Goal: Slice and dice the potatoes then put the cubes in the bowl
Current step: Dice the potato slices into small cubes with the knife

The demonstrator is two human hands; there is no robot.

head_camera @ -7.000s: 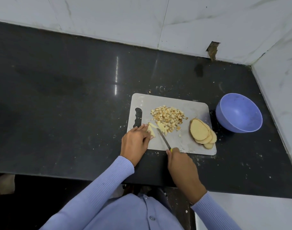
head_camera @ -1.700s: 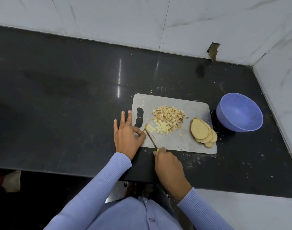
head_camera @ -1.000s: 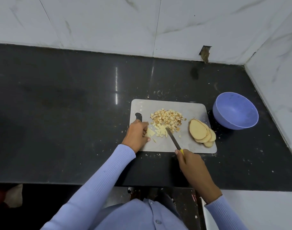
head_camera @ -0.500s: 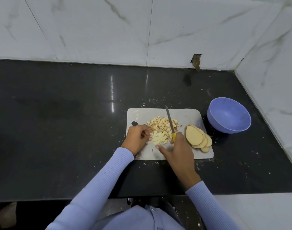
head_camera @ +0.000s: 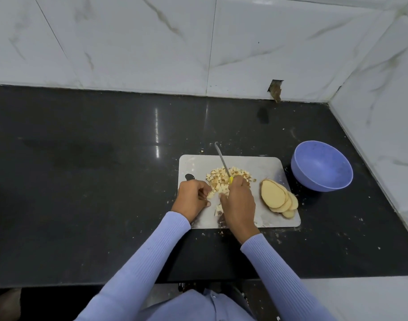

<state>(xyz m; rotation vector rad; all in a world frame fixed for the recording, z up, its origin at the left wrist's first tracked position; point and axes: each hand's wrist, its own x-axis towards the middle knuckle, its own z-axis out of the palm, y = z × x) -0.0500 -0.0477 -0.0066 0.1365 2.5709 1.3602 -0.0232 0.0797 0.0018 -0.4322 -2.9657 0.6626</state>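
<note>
Head view: dicing partway done, bowl not yet filled
Pile of potato cubes (head_camera: 226,179) sits mid cutting board (head_camera: 270,165), w/ a few fresh pale bits at its 7 o'clock edge; stack of uncut potato slices (head_camera: 276,196) waits at the board's 4 o'clock, so more dicing left. Purple bowl (head_camera: 323,169) at 3 o'clock of the board looks to hold no cubes, transfer not started. Right hand (head_camera: 239,202) grasps the yellow-handled knife (head_camera: 222,163), blade pointing to 12 past the board's far edge; left hand (head_camera: 191,198) is curled, fingertips nudging loose bits toward the pile. Vs 0.5 s ago: knife tip has swung further toward 11-12 o'clock & off the cubes, right hand now over the pile's near side; slices & bowl unmoved
</note>
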